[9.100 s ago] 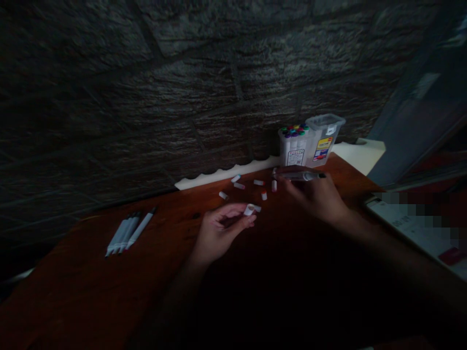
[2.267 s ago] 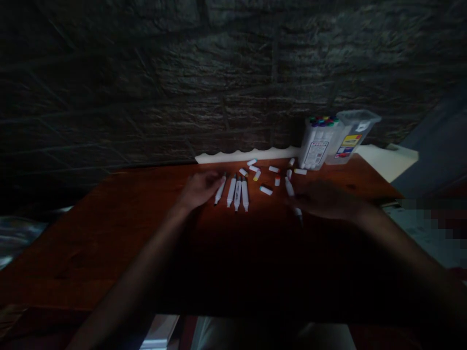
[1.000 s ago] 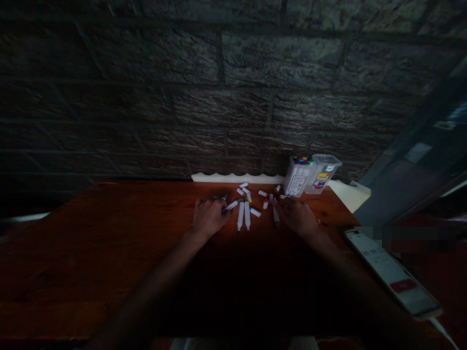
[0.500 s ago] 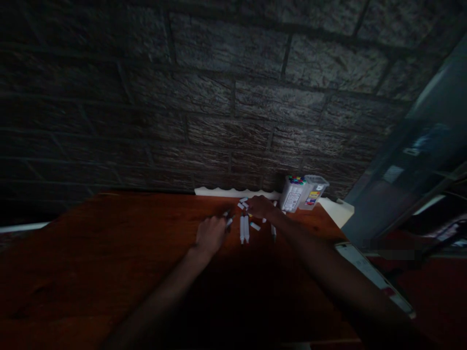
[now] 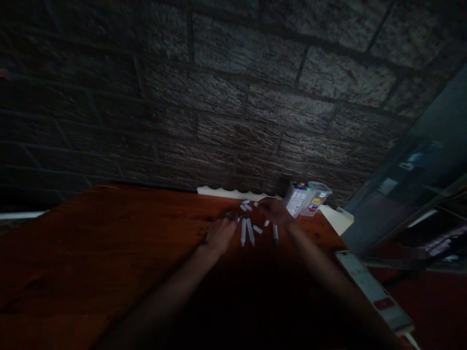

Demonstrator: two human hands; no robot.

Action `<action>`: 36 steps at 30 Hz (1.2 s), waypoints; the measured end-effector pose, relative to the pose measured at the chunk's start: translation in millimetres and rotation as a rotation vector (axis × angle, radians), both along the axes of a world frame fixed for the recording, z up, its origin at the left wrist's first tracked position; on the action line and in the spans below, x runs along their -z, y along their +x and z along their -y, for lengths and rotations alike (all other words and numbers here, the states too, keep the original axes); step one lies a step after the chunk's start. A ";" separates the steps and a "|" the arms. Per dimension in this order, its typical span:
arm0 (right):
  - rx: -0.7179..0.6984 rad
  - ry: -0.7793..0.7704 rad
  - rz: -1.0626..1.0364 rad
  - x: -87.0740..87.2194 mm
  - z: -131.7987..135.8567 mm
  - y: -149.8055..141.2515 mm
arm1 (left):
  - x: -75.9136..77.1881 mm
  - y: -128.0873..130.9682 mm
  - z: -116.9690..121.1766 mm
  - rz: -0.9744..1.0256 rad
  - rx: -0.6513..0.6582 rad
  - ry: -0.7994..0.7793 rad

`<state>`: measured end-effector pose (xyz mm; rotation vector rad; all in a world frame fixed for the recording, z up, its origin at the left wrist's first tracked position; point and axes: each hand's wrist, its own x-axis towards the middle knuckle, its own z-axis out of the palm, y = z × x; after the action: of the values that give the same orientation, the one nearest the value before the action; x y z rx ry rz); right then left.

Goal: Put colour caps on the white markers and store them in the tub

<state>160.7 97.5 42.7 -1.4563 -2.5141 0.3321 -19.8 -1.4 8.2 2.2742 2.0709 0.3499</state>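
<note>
My left hand (image 5: pixel 222 234) is closed around a marker (image 5: pixel 238 219), of which only a pale bit shows past the fingers. At the fingertips of my right hand (image 5: pixel 274 212) is a small white marker cap (image 5: pixel 256 204), pinched. Two uncapped-looking white markers (image 5: pixel 243 232) lie side by side between the hands, slightly fanned. Several loose white caps (image 5: pixel 247 206) are grouped behind them, and a cap with a bluish end (image 5: pixel 257 229) lies to their right. Under my right wrist rests another marker (image 5: pixel 275 235) with a dark tip, beside a cap with an orange end (image 5: pixel 266 223).
A clear tub of colourful markers (image 5: pixel 296 199) stands beside a second clear tub (image 5: pixel 316 200) at the table's back right. A phone (image 5: pixel 372 289) lies at the right edge. White scalloped strip (image 5: pixel 219 192) runs along the brick wall (image 5: pixel 219 87). The wooden table (image 5: pixel 109 253) stretches left.
Both hands have shifted slightly right in view. My right hand has drawn away from the group of caps with a cap at its fingertips. The two middle markers now spread apart at their near ends.
</note>
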 end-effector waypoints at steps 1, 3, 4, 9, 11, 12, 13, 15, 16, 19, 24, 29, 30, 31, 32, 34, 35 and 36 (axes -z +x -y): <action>0.001 -0.012 -0.077 5.5 5.3 9.7 | -0.5 -1.3 -0.3 -0.001 -0.001 0.000; 0.005 -0.068 -0.361 18.7 15.6 28.8 | -2.0 -5.7 0.8 0.027 0.001 0.008; 0.014 -0.093 -0.554 25.1 20.3 37.3 | -3.0 -8.3 2.1 0.076 0.016 0.016; 0.000 -0.164 -1.041 34.0 37.7 55.2 | -6.5 -12.9 10.5 0.504 0.218 0.057; -0.039 -0.164 -1.084 28.3 41.0 53.1 | -5.5 -9.7 12.6 0.563 0.220 0.072; -0.051 -0.162 -1.092 25.3 42.0 51.6 | -4.5 -7.7 13.4 0.574 0.212 0.075; -0.061 -0.165 -1.097 22.7 42.8 50.4 | -3.3 -5.9 14.0 0.576 0.206 0.076; -0.092 -0.180 -1.089 19.3 44.1 49.3 | -1.2 -2.9 15.0 0.564 0.195 0.077; -0.109 -0.183 -1.076 18.5 44.9 49.3 | -0.5 -1.9 15.4 0.550 0.188 0.080; -0.155 -0.137 -1.006 17.9 48.9 49.3 | -0.9 -0.3 16.1 0.513 0.193 0.113; -0.254 -0.136 -0.913 16.4 62.6 39.2 | -4.8 0.1 17.0 0.455 0.256 0.163; -0.272 -0.087 -0.937 10.1 62.3 44.4 | -4.5 -0.6 17.0 0.552 0.180 0.107; -0.197 -0.045 -0.953 9.4 56.7 51.0 | -5.0 -0.6 16.1 0.637 0.149 0.102; -0.088 0.005 -0.960 9.7 49.4 58.8 | -6.1 -0.7 15.1 0.753 0.119 0.096; 0.051 0.078 -0.945 11.0 41.3 67.1 | -8.0 -1.0 13.9 0.899 0.095 0.078; 0.285 0.154 -0.789 17.7 25.1 81.6 | -13.9 -2.8 11.8 1.249 0.066 0.001; 0.343 0.160 -0.679 22.9 18.3 86.5 | -17.4 -4.5 11.0 1.426 0.065 -0.059; 0.361 0.154 -0.576 29.0 12.9 89.5 | -21.0 -6.8 10.4 1.585 0.067 -0.119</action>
<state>250.1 84.6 13.7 -1.4579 -1.7546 0.4107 -26.6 -11.8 29.2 1.0782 1.0378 1.3473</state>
